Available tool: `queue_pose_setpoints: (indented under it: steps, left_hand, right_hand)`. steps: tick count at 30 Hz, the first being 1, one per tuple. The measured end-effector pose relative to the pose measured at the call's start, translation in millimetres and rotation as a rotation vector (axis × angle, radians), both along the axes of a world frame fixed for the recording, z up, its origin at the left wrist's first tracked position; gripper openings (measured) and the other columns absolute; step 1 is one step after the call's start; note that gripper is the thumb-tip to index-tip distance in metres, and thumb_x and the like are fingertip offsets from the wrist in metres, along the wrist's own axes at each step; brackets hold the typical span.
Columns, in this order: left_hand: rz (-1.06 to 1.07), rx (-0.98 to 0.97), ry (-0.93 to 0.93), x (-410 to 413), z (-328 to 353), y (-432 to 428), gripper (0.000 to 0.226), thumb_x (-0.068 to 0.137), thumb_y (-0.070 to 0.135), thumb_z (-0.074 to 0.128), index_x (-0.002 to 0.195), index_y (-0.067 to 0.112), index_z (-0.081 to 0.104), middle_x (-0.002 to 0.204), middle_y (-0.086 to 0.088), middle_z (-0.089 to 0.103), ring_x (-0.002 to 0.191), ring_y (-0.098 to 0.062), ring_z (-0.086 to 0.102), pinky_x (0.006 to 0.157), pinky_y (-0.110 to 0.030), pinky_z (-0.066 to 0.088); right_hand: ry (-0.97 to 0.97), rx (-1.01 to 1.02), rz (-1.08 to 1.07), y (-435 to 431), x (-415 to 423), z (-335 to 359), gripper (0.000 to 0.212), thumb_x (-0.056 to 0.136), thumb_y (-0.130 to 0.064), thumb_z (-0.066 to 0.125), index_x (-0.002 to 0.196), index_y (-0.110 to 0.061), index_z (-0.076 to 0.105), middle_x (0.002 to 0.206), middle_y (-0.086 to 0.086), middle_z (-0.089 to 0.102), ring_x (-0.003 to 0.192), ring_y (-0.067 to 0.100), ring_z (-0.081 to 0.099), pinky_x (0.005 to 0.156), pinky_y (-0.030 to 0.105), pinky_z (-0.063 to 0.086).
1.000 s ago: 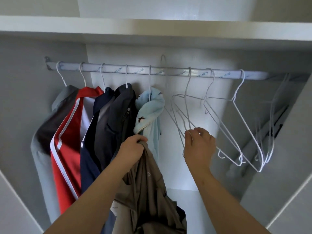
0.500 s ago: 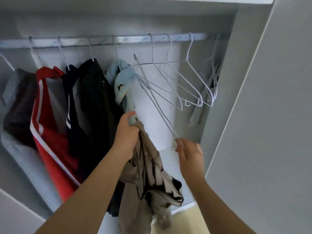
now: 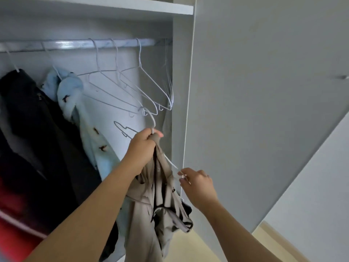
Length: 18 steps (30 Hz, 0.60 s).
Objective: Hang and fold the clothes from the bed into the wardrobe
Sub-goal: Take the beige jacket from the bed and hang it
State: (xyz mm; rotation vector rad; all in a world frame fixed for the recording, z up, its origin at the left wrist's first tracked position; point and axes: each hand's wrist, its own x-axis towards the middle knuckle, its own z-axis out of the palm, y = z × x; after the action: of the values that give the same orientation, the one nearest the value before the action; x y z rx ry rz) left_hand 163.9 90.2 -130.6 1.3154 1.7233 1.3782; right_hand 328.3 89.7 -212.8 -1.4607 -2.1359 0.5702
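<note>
The taupe garment (image 3: 151, 195) hangs bunched before the wardrobe (image 3: 181, 91). The left grip (image 3: 144, 146) is closed round its collar and the neck of a white wire hanger (image 3: 153, 122). The right grip (image 3: 198, 181) pinches the hanger's lower arm. Best to feed that arm fully into one shoulder before lifting to the rail (image 3: 75, 44).

Both arms reach forward: left hand (image 3: 144, 143) raised, gripping a beige garment (image 3: 149, 208); right hand (image 3: 198, 183) lower, pinching a wire hanger (image 3: 171, 163).
</note>
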Motion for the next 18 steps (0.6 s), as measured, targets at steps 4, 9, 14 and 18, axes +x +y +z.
queue_pose_setpoints:
  steps: [4, 9, 14, 18]
  left_hand:
    - [-0.028, -0.023, 0.108, 34.3, -1.1, 2.2, 0.037, 0.091, 0.010, 0.042, 0.110, 0.040, 0.050, 0.071, 0.007, 0.049, 0.043, -0.002, 0.044, 0.039, -0.009, 0.032]
    - [0.249, -0.050, -0.006, 25.0, 0.0, -3.1, 0.034, 0.089, 0.007, 0.039, 0.117, 0.027, 0.041, 0.079, -0.005, 0.052, 0.064, -0.016, 0.047, 0.057, -0.024, 0.038]
    - [0.255, -0.257, 0.061, 9.9, 12.3, -0.9, 0.015, 0.083, -0.002, 0.046, 0.087, 0.010, 0.053, 0.080, -0.006, 0.051, 0.077, -0.024, 0.048, 0.065, -0.027, 0.039]
    - [0.183, -0.460, -0.032, -2.1, 20.4, -9.1, 0.011, 0.075, -0.008, 0.054, 0.071, 0.002, 0.056, 0.070, -0.011, 0.051, 0.063, -0.025, 0.048, 0.055, -0.025, 0.038]
  right_hand:
    - [0.374, -0.105, -0.075, 1.2, 8.4, 11.7, 0.015, 0.090, -0.011, 0.049, 0.083, -0.013, 0.063, 0.063, -0.003, 0.056, 0.063, 0.016, 0.050, 0.053, 0.014, 0.035]
    - [0.712, -0.238, -0.149, 1.0, 26.1, 14.6, 0.028, 0.081, -0.006, 0.060, 0.061, -0.018, 0.046, 0.042, -0.013, 0.039, 0.042, 0.005, 0.033, 0.043, 0.013, 0.028]
    - [0.829, -0.340, 0.019, 6.5, 26.1, 31.7, 0.025, 0.079, -0.005, 0.066, 0.068, -0.017, 0.046, 0.041, -0.015, 0.035, 0.039, 0.002, 0.029, 0.043, 0.012, 0.028]
    - [0.881, -0.329, 0.005, 12.2, 29.3, 36.4, 0.046, 0.080, -0.011, 0.068, 0.055, -0.017, 0.030, 0.043, -0.014, 0.027, 0.043, 0.007, 0.024, 0.047, 0.019, 0.027]
